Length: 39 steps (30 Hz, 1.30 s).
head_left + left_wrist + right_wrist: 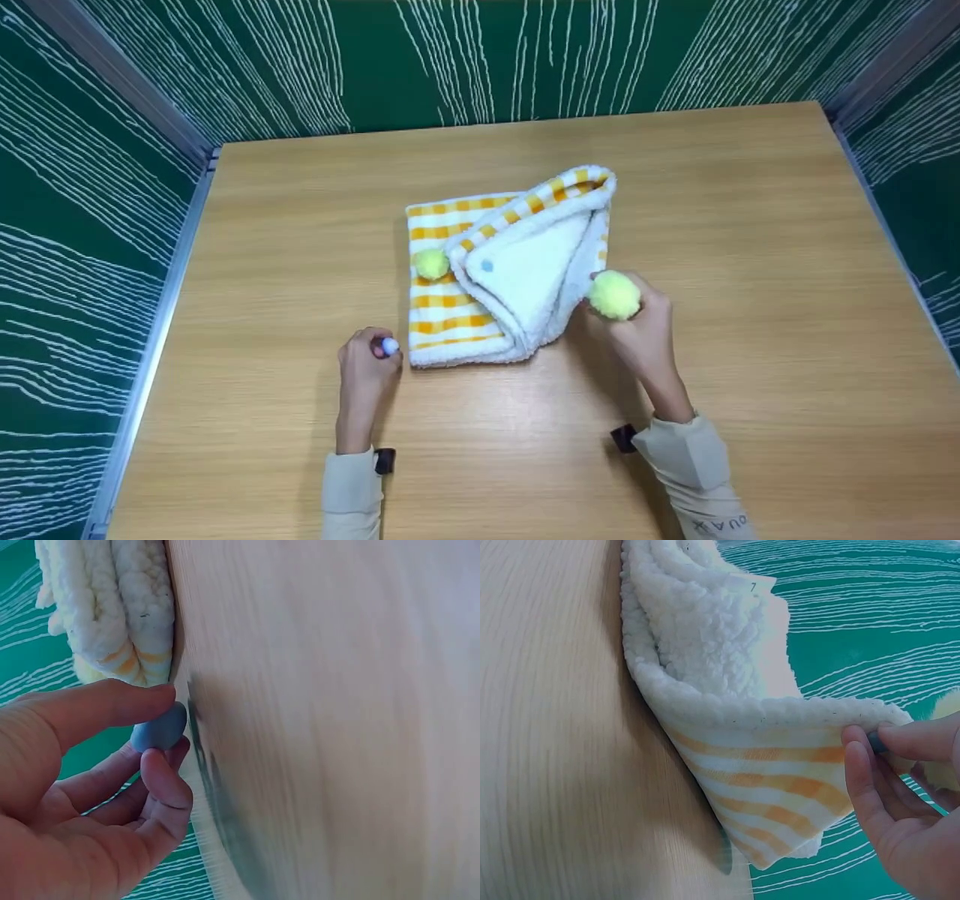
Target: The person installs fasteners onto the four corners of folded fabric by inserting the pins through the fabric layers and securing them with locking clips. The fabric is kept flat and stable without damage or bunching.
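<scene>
A folded fleece-lined cloth (pixel 532 277), checked yellow and white, lies before me with one flap turned over. My left hand (pixel 367 367), beside its near left corner, pinches a small blue-grey ball (pixel 160 727) between thumb and fingers. On the right, my right hand (pixel 637 322) pinches the cloth's raised right corner. A small dark blue-grey piece (pixel 875 741) shows between its thumb and finger. One yellow-green pompom (pixel 615 295) overlaps that hand; another pompom (pixel 432 264) rests on the checked side. On the white lining is a blue-grey spot (pixel 487 265).
Cloth and hands are over a wooden table (pixel 285 247). Green panels with white streaks (pixel 525 60) stand along its back and sides, with a metal rail (pixel 161 322) at the left edge. A white tag (pixel 754 586) sticks out of the fleece.
</scene>
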{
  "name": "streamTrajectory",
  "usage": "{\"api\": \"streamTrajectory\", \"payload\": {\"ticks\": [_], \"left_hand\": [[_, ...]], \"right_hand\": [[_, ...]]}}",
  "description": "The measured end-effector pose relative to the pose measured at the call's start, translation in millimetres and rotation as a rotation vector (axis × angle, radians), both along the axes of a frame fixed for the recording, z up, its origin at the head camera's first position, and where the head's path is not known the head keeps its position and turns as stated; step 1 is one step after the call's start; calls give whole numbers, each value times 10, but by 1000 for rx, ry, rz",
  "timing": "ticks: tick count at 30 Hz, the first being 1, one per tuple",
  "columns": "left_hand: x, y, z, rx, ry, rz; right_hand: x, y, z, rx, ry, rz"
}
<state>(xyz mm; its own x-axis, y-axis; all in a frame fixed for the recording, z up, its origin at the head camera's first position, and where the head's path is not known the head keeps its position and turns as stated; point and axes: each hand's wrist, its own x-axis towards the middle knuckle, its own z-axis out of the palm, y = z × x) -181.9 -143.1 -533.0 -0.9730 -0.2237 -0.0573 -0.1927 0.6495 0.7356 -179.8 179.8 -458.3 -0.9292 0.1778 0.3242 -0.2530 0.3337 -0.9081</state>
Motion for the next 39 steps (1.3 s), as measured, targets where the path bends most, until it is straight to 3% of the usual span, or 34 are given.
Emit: {"api": "streamTrajectory", "payload": {"ticks": [10,17,26,31,39], "left_hand": [[-29,26,80,30,22,38],[-10,77,169,97,101,44],[-17,179,347,138,133,7],[-11,219,399,145,198,-31],[-26,346,452,271,245,-71]], "right_hand": [[-19,11,8,-1,10,-9],[-6,13,4,-1,3,-10],[6,10,8,-1,-16,-13],[11,12,-3,-3,-16,-4],[18,5,-19,6,-21,-24]]}}
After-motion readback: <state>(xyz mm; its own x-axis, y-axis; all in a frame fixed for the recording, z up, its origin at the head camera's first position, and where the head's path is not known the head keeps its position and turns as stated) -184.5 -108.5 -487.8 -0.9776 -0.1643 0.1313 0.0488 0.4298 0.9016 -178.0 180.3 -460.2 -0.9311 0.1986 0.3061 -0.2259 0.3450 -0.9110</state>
